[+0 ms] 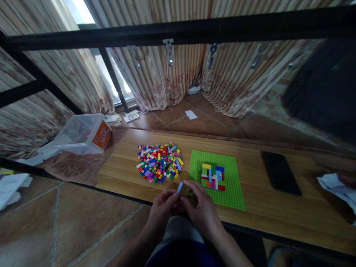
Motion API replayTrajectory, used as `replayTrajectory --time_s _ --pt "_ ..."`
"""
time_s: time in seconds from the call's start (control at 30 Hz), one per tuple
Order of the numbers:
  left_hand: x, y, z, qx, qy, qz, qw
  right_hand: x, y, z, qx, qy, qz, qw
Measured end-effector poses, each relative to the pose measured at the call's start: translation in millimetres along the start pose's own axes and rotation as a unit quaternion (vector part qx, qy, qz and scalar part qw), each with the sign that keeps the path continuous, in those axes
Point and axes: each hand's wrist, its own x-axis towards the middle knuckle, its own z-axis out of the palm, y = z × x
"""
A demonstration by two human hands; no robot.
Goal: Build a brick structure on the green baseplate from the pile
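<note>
Apparently, a blue brick [180, 187] is being readied, pinched by the left hand [162, 208]; alongside, the right hand [202, 208] is held with fingers parted. Rightward transfer to the baseplate [234, 189] seems required.

Head-worn view, looking forward, angled down

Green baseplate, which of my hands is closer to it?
Right. Your right hand is at the near-left corner of the green baseplate; your left hand is farther left, holding a light blue brick.

Wooden tabletop [256, 211], brick pile [160, 162] (multicoloured), green baseplate [232, 185], dark phone [280, 173]
</note>
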Motion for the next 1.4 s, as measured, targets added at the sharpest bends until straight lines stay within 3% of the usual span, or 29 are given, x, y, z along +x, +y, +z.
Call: replayTrajectory --time_s 0.2,0.57,0.87,1.13,1.4 --pt "0.8 -7.2 18.1 0.037 -0.051 -0.024 0.998 -17.8 8.1 -22.1 -0.071 0.0 -0.006 0.997" --pt "12.7 -6.0 52.2 0.027 -0.081 -0.025 0.996 -10.6 14.4 -50.1 -0.095 0.043 -0.01 0.994" --pt "20.3 -0.5 65.9 0.073 -0.086 0.039 0.993 14.9 30.7 -66.7 -0.124 0.08 -0.03 0.989" --pt "41.1 -6.6 62.6 0.18 -0.111 0.114 0.971 41.3 53.9 -83.5 -0.178 0.018 -0.066 0.982" --pt "39.2 -3.7 65.7 0.308 -0.159 0.135 0.928 46.0 49.1 -90.9 -0.22 -0.021 -0.087 0.971"
